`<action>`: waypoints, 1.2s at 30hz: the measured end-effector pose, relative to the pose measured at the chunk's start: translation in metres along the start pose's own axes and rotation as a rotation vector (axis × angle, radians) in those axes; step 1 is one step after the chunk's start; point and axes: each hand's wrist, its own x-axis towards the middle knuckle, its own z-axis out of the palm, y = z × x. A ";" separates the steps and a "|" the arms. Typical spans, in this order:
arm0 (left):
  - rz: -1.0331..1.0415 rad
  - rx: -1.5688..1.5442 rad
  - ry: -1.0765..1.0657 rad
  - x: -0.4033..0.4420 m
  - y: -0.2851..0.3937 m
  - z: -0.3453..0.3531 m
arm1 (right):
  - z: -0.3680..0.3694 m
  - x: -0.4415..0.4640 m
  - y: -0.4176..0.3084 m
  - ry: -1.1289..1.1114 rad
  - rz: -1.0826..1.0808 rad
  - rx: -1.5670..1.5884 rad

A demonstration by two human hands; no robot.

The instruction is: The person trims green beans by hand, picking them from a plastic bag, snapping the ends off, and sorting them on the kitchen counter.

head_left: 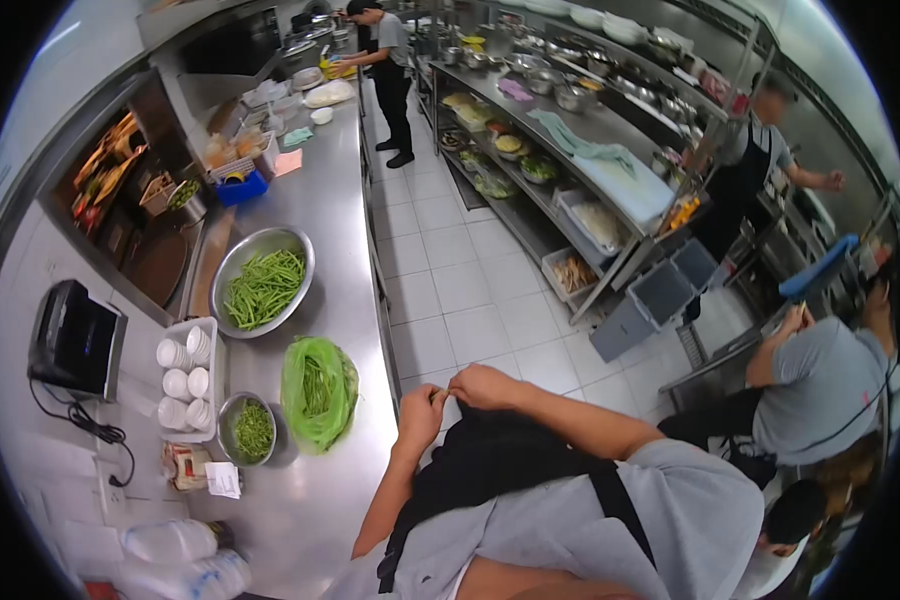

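Observation:
My left hand [422,410] and my right hand [483,387] meet in front of my black apron, just off the steel counter's edge. Both have their fingers pinched together, and what lies between them is too small to make out. Left of them on the counter sits an open green plastic bag [342,395] with green beans [315,385] inside. Beyond it stands a large steel bowl [306,255] holding a heap of long green beans [265,287]. A smaller steel bowl [267,452] contains short green pieces [253,430].
The steel counter [355,300] runs along my left, with a white tray [215,385] of stacked white cups and a blue basket [242,190]. Across the tiled aisle [460,290] are steel shelves and grey bins [630,325]. One co-worker [390,80] stands ahead; others are at right.

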 end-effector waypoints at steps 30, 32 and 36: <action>-0.048 -0.870 0.441 0.022 0.039 -0.035 | -0.059 -0.005 -0.024 0.019 0.226 1.062; -0.069 -0.866 0.444 0.021 0.035 -0.035 | -0.056 -0.002 -0.025 0.017 0.262 1.040; -0.127 -0.897 0.473 0.014 0.034 -0.038 | -0.039 0.016 -0.010 0.326 0.231 1.529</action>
